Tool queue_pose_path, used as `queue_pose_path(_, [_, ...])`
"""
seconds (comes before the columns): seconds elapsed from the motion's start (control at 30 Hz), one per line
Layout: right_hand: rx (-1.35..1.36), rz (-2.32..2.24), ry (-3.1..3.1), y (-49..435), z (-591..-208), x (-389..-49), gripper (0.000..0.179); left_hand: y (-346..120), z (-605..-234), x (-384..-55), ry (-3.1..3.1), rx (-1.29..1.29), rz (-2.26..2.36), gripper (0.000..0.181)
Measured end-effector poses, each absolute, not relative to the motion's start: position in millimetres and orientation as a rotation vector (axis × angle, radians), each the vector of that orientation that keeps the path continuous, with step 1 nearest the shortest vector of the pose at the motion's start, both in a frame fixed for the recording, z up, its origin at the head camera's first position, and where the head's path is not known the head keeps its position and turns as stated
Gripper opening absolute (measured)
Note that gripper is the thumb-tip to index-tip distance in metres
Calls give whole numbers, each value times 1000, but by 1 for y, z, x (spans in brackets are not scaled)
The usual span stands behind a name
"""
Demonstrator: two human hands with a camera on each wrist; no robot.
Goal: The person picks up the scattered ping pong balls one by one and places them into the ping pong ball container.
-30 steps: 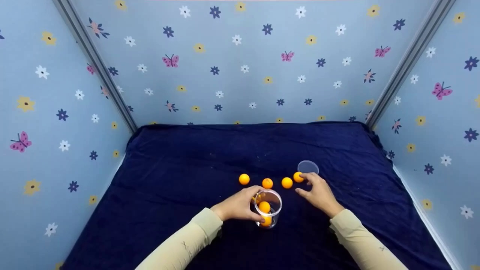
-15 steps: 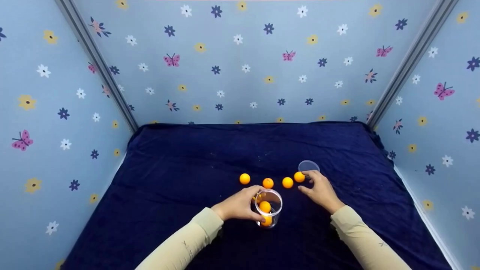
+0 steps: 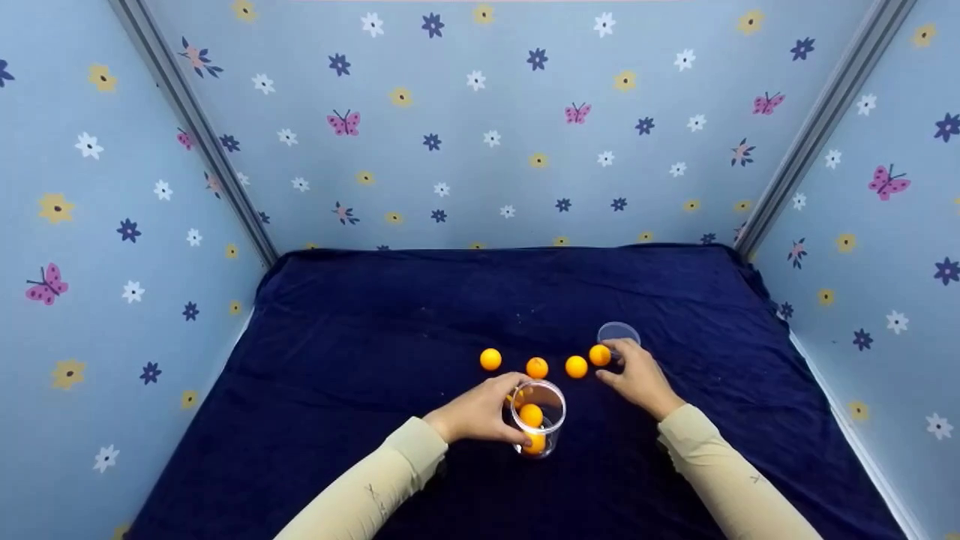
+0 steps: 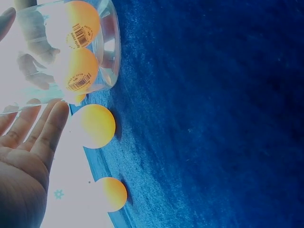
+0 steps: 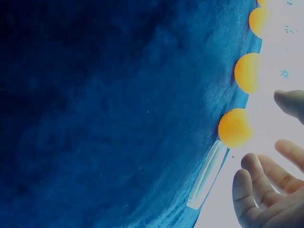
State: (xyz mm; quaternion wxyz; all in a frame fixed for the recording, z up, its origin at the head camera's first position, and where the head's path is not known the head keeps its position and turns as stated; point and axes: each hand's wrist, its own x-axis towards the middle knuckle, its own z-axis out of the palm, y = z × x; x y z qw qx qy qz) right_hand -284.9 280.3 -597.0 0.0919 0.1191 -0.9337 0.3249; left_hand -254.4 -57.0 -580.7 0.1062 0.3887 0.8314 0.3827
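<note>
Near the middle of the dark blue cloth (image 3: 420, 300), the left hand (image 3: 478, 410) grips a clear jar (image 3: 553, 433) with two orange balls (image 3: 531, 415) visible inside, while the right hand (image 3: 639, 377), thumb and fingers parted and holding nothing, hovers beside the rightmost ball (image 3: 599, 355) of a loose row of four, near a clear lid (image 3: 619, 330).

Three light blue walls, a back wall (image 3: 465, 82), a left wall (image 3: 75, 337) and a right wall (image 3: 832, 202), boxed in the space, printed with white, yellow and navy flowers and pink butterflies. Grey metal strips (image 3: 196, 135) ran down both rear corners. Between the walls spread a wrinkled dark blue cloth (image 3: 360, 315). In both wrist views, bright light washed patterned wall areas nearly white.
</note>
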Motion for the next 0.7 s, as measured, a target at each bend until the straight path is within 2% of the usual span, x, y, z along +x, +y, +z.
queue_pose_path(0.7, [397, 917, -2851, 282, -606, -308, 50, -57, -578, -253, 2443, 1144, 1136, 87])
